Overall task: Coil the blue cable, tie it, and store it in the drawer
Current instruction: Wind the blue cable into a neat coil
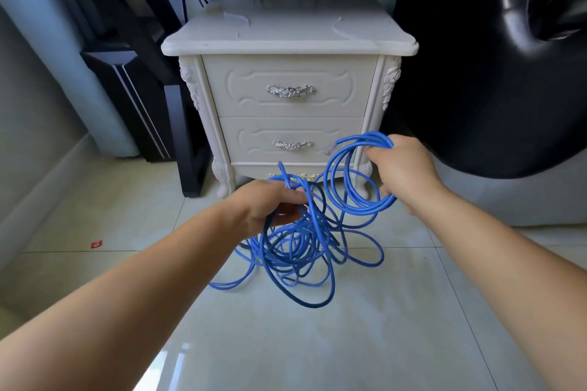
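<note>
A long blue cable (305,251) lies in a loose tangle on the tiled floor in front of a white nightstand (287,41). My right hand (401,165) grips a few neat loops of it, held upright beside the nightstand's right leg; a plug end sticks out near the top of the loops. My left hand (273,203) holds a strand of the cable just above the tangle. The upper drawer (336,89) and the lower drawer (330,140), each with a silver handle, are both closed.
A black leather seat (495,73) stands at the right, close to the nightstand. Dark furniture legs (187,143) and hanging black cords are at the left and behind. A small red scrap (97,244) lies on the floor at left.
</note>
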{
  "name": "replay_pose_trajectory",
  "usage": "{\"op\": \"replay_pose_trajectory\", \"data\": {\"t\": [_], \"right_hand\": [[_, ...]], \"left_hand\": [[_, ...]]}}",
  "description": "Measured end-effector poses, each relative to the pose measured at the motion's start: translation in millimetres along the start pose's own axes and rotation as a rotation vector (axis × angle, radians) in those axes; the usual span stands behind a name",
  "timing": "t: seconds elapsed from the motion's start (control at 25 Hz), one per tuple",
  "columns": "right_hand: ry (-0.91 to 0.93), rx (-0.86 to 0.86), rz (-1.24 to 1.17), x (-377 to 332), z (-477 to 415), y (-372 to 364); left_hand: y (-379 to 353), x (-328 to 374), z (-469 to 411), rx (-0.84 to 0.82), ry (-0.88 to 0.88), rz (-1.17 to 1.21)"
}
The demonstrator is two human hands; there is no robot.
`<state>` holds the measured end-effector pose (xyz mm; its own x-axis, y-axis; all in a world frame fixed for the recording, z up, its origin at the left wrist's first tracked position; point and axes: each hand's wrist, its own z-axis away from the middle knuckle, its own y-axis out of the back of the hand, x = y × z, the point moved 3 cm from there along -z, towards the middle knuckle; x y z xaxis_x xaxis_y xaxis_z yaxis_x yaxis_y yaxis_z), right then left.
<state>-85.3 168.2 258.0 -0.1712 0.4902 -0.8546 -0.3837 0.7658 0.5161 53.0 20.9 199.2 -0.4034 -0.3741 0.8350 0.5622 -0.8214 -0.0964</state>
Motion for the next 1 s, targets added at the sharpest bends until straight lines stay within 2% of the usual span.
{"op": "replay_pose_trajectory", "data": {"t": [0.16,0.32,0.52,0.72,0.88,0.92,1.0], "right_hand": [[-0.027,0.008,-0.081,-0.3,-1.3,2.1],[-0.036,0.067,-0.123,-3.4,-0.6,10.2],[-0.002,0.099,-0.164,-7.2,3.3,21.0],[0.148,0.16,-0.078,-25.2,17.5,23.6],[0.086,0.189,-0.445,-34.1,15.6,44.4],[0.107,0.185,-0.423,-35.5,17.0,48.2],[0.212,0.185,-0.196,-40.0,25.4,47.5]], "left_hand": [[-1.4,11.2,13.8,-0.161,0.069,0.266],[-3.6,17.0,20.1,-0.213,0.036,0.42],[1.1,20.1,18.5,-0.176,0.02,0.411],[-2.9,23.2,21.0,-0.3,0.019,0.506],[-7.0,28.3,26.4,-0.304,-0.046,0.43],[-7.4,29.4,27.8,-0.3,-0.069,0.422],[-9.1,31.2,30.9,-0.281,-0.116,0.39]]}}
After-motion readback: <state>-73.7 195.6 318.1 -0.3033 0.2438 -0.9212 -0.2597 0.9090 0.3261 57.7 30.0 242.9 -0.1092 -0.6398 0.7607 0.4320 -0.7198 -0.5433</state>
